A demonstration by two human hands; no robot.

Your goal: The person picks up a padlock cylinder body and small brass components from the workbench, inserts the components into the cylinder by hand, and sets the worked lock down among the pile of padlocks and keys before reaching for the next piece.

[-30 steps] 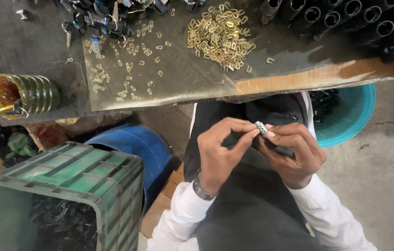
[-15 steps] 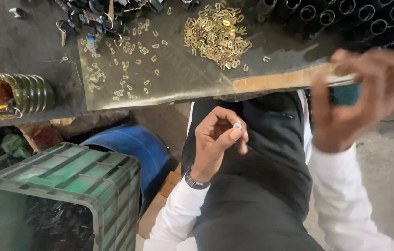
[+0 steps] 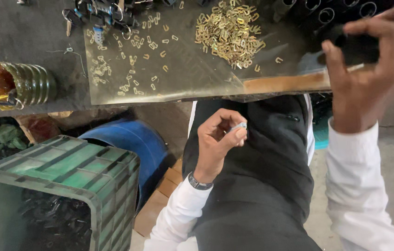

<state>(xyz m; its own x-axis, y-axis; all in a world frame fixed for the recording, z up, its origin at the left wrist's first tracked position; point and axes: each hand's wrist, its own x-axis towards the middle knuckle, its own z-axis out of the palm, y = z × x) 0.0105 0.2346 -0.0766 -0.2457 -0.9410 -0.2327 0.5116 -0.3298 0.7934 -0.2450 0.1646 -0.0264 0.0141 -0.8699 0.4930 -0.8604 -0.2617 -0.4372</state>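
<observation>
Left hand [image 3: 215,142]: over lap, fingers pinching small silver clip [image 3: 239,126].
Right hand [image 3: 369,69]: raised at far right by worktop [image 3: 34,42], fingers curled round black tube [image 3: 357,49].
Brass clips [image 3: 229,32]: heap on worktop, far centre.

A small assembly workshop, seen from above a seated worker. The dark, worn desk [image 3: 29,42] carries a clear plastic sheet [image 3: 183,69] with a heap of small brass clips [image 3: 229,32] at its middle and loose clips scattered to the left of the heap. Black tubular parts [image 3: 327,14] lie right of the heap; a ribbed jar of amber fluid [image 3: 15,83] stands far left. Below the desk sit a green plastic crate [image 3: 62,186] of dark parts and a blue drum [image 3: 127,144] on bare concrete floor [image 3: 392,148]
</observation>
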